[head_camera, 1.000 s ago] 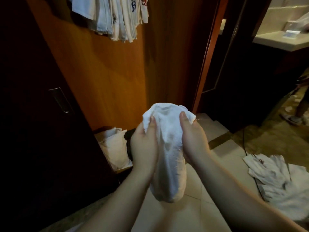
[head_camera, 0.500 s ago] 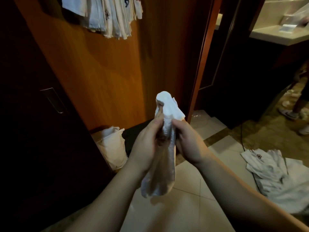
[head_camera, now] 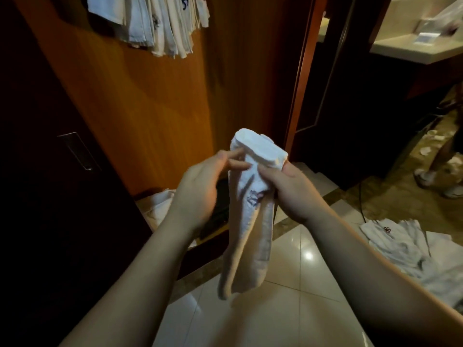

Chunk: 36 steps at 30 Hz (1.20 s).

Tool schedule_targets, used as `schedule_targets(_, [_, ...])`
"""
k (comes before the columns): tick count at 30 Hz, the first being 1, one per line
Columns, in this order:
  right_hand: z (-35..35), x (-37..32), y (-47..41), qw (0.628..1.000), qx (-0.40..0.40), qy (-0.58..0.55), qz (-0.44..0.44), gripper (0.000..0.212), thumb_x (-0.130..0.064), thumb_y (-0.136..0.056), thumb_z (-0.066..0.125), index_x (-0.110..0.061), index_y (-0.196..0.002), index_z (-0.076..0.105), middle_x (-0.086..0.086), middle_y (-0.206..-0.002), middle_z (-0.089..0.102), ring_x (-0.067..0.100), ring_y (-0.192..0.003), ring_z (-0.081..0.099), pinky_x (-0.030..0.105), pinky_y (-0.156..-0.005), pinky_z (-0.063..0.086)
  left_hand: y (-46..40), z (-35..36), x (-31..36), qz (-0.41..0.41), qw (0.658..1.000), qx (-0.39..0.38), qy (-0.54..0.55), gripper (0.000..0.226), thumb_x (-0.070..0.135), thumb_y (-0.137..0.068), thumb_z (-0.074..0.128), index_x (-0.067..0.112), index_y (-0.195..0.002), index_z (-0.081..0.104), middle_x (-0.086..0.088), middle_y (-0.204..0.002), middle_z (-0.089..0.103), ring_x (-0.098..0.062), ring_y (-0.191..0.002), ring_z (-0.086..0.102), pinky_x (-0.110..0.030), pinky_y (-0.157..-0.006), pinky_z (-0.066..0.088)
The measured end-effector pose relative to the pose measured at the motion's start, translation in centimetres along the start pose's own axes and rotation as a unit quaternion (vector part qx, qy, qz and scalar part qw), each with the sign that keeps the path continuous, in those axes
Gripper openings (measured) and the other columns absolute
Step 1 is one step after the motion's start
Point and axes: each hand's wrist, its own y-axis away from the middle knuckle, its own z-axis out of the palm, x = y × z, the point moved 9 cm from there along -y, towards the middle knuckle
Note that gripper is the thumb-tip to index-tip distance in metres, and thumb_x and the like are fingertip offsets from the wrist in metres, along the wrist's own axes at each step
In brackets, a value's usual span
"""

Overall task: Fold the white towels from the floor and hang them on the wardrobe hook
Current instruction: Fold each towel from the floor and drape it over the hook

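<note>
Centre frame: folded white towel point(head_camera: 250, 209) hangs lengthwise, gripped near its top by right hand point(head_camera: 290, 191). Left hand point(head_camera: 203, 189) loose, fingertips point(head_camera: 240, 165) touching the fold. Hung towels point(head_camera: 155, 23) upper left, tops cut off; hook unseen. Floor towels point(head_camera: 406, 246) lower right, partly cropped.

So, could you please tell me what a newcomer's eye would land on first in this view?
First, the long folded white cloth towel at the centre, hanging down from the grip of the right hand, with the left hand beside it, fingers extended toward the fold. Next, the row of white towels with dark emblems hanging at the top against the orange wooden wardrobe panel. Then the rumpled pile of white towels on the glossy tiled floor, lower right.
</note>
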Motion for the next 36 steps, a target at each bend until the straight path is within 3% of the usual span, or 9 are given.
schedule_targets(3, [-0.6,-1.4,-0.8,0.999,-0.024,-0.041,-0.023,0.047,-0.074,-0.078,0.067,-0.07,-0.123,0.052,-0.007,-0.129,0.069,0.018,-0.124,0.063,0.055,-0.114,0.04,-0.7,-3.0,1.0,0.026,0.991,0.13,-0.012,0.032,0.058,-0.086,0.058,0.046,-0.115,0.059,0.03,-0.119,0.06,0.01,-0.114,0.054,-0.021,-0.094,0.045])
schedule_targets(6, [-0.9,-3.0,-1.5,0.996,-0.049,-0.066,-0.032,0.058,-0.073,-0.076,0.071,-0.054,-0.13,0.057,0.003,-0.131,0.068,0.024,-0.125,0.063,0.056,-0.114,0.039,-2.5,-1.7,-0.5,-0.077,0.993,0.027,0.088,0.068,0.058,-0.065,0.08,0.037,-0.124,0.055,0.012,-0.127,0.062,-0.01,-0.12,0.059,-0.032,-0.101,0.048])
schedule_targets(9, [-1.6,-4.2,-2.3,0.996,-0.061,-0.058,-0.027,0.061,-0.071,-0.077,0.073,-0.046,-0.131,0.06,0.007,-0.131,0.068,0.026,-0.123,0.064,0.056,-0.113,0.041,-3.4,-0.4,-0.2,-0.092,0.982,-0.066,0.148,0.059,0.043,-0.071,0.077,0.027,-0.126,0.062,0.003,-0.123,0.071,-0.017,-0.116,0.066,-0.034,-0.094,0.054])
schedule_targets(14, [-2.5,-4.9,-3.4,0.995,-0.083,-0.054,-0.033,0.063,-0.079,-0.082,0.06,-0.052,-0.138,0.053,0.001,-0.137,0.065,0.025,-0.126,0.062,0.056,-0.11,0.044,-4.2,0.9,1.3,-0.089,0.974,-0.105,0.181,0.052,0.034,-0.073,0.08,0.016,-0.12,0.066,-0.007,-0.117,0.073,-0.026,-0.112,0.069,-0.035,-0.09,0.057])
schedule_targets(18, [-3.0,-4.2,-3.8,0.995,-0.067,-0.066,-0.034,0.067,-0.085,-0.081,0.052,-0.055,-0.141,0.049,0.0,-0.137,0.064,0.023,-0.128,0.061,0.055,-0.111,0.044,-4.8,0.7,2.4,-0.06,0.981,-0.052,0.178,0.018,0.028,-0.08,0.075,0.025,-0.097,0.079,-0.004,-0.106,0.077,-0.021,-0.099,0.073,-0.029,-0.081,0.059])
schedule_targets(21, [-2.5,-3.0,-3.5,0.994,-0.065,-0.086,-0.034,0.071,-0.077,-0.077,0.066,-0.041,-0.137,0.054,-0.002,-0.137,0.065,0.019,-0.13,0.059,0.047,-0.114,0.043,-5.1,0.0,2.7,-0.06,0.977,-0.007,0.206,0.023,0.029,-0.082,0.074,0.02,-0.103,0.074,-0.005,-0.103,0.077,-0.022,-0.096,0.074,-0.03,-0.076,0.06])
schedule_targets(25, [-1.5,0.6,-2.9,0.999,-0.029,0.033,0.016,0.063,-0.066,-0.062,0.082,-0.046,-0.116,0.056,-0.024,-0.115,0.071,0.001,-0.108,0.068,0.04,-0.104,0.05,-5.9,-1.9,3.2,-0.078,0.969,0.041,0.229,0.022,0.023,-0.088,0.073,0.014,-0.107,0.072,-0.009,-0.101,0.077,-0.026,-0.093,0.075,-0.033,-0.069,0.061])
schedule_targets(31, [0.3,1.0,-3.3,0.998,-0.001,0.062,-0.001,0.022,-0.053,-0.091,0.059,-0.046,-0.112,0.062,-0.026,-0.11,0.071,-0.005,-0.099,0.067,0.027,-0.086,0.046,-7.6,-4.5,4.3,-0.074,0.968,0.103,0.215,0.023,0.024,-0.086,0.076,0.016,-0.107,0.072,-0.005,-0.1,0.078,-0.022,-0.093,0.076,-0.039,-0.077,0.06])
schedule_targets(36, [0.7,-0.7,-4.1,0.996,0.066,0.042,-0.045,0.024,-0.059,-0.094,0.047,-0.059,-0.114,0.058,-0.032,-0.11,0.068,-0.01,-0.1,0.063,0.021,-0.08,0.045,-8.9,-5.6,6.1,-0.078,0.966,0.101,0.226,0.028,0.023,-0.087,0.075,0.011,-0.112,0.07,-0.008,-0.104,0.077,-0.025,-0.097,0.075,-0.048,-0.089,0.057])
